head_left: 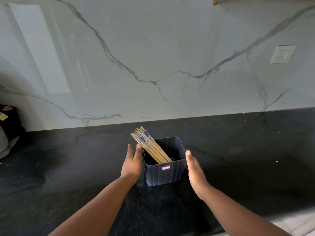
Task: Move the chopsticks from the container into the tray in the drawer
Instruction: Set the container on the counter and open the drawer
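A dark blue square container (164, 173) stands on the black countertop (68, 167). Several wooden chopsticks (148, 144) with blue-patterned tops lean out of it toward the upper left. My left hand (132, 163) lies flat against the container's left wall, fingers straight and reaching up beside the chopsticks. My right hand (195, 171) is pressed flat to the container's right wall, thumb near the rim. The container sits between both palms. No drawer or tray is in view.
A marble-patterned wall (153, 57) rises behind the countertop, with a white power socket (283, 54) at the right. A dark object (9, 123) sits at the far left edge. The counter's front edge shows at the bottom right.
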### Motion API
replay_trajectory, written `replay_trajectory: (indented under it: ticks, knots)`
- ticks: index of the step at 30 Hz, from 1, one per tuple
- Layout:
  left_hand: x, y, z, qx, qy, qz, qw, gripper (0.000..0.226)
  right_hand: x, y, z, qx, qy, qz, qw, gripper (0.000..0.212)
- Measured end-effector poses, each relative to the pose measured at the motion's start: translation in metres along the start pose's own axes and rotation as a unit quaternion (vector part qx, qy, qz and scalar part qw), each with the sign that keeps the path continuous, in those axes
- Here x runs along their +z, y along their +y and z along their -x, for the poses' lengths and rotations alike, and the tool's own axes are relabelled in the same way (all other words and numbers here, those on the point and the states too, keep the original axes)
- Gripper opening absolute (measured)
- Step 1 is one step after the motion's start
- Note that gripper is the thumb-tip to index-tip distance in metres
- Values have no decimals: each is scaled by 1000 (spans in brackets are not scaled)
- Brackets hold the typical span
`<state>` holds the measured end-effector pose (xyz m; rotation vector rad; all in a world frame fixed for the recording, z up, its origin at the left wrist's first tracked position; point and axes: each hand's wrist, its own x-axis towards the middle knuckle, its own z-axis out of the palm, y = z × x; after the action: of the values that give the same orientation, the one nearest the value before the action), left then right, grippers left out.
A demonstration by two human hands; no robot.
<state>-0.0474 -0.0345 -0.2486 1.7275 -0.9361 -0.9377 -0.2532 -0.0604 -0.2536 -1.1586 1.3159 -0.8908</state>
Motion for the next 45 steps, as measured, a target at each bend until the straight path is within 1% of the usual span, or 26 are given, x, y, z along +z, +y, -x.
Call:
replay_trajectory:
  ticks: [2, 5, 7, 9, 10, 11, 12, 14, 15, 18, 21, 22, 24, 27, 30, 31, 34, 38, 40, 43, 45]
  knots:
    - [-6, -12, 11, 25, 10, -80, 996, 86, -2, 10, 11, 3, 3, 28, 1000, 69]
    - [-10, -38, 32, 94, 17, -221, 970, 91, -4, 23, 28, -10, -23, 99, 995, 73]
    - [-12, -57, 47, 119, 23, -313, 942, 101, -4, 31, 38, -24, -39, 154, 987, 82]
    - [-11, -78, 68, 131, 24, -412, 901, 112, -5, 42, 46, -44, -35, 245, 968, 84]
    - [-11, -87, 80, 127, 18, -459, 879, 114, -5, 50, 50, -58, -34, 319, 945, 83]
    - [-9, -95, 91, 118, 9, -495, 861, 113, -6, 57, 56, -79, -44, 401, 912, 83]
    - [-8, -100, 103, 104, 2, -516, 850, 110, -7, 64, 66, -107, -65, 472, 872, 84]
    - [-6, -107, 120, 78, 2, -536, 841, 103, -11, 86, 87, -193, -89, 559, 801, 82]
    - [-5, -108, 124, 70, 5, -545, 835, 103, -15, 98, 98, -236, -86, 578, 777, 82]
    - [-1, -109, 130, 65, 29, -561, 824, 107, -29, 130, 123, -332, -107, 593, 726, 75]
    - [0, -112, 129, 72, 39, -563, 822, 107, -38, 163, 140, -424, -137, 570, 691, 85]
    - [0, -112, 128, 74, 39, -562, 823, 103, -40, 173, 145, -443, -145, 568, 678, 86]
    - [0, -113, 126, 79, 41, -562, 822, 93, -43, 191, 151, -450, -181, 572, 661, 84]
    - [-1, -114, 124, 76, 43, -567, 819, 83, -39, 218, 140, -429, -205, 585, 657, 77]
    - [-1, -115, 124, 82, 45, -564, 821, 84, -26, 232, 118, -379, -204, 610, 666, 72]
    - [-1, -116, 124, 83, 44, -562, 822, 83, -21, 234, 112, -362, -208, 617, 667, 71]
    - [-2, -116, 124, 83, 48, -558, 824, 78, -7, 228, 104, -339, -216, 643, 652, 69]
    - [-4, -118, 124, 90, 54, -555, 825, 77, 8, 222, 114, -292, -191, 655, 670, 63]
    - [-4, -119, 123, 90, 55, -553, 826, 77, 12, 220, 118, -281, -184, 660, 672, 55]
    - [-3, -119, 122, 96, 60, -553, 825, 77, 14, 214, 117, -277, -180, 664, 671, 32]
    - [-3, -120, 122, 98, 59, -553, 826, 77, 16, 209, 115, -274, -169, 655, 683, 23]
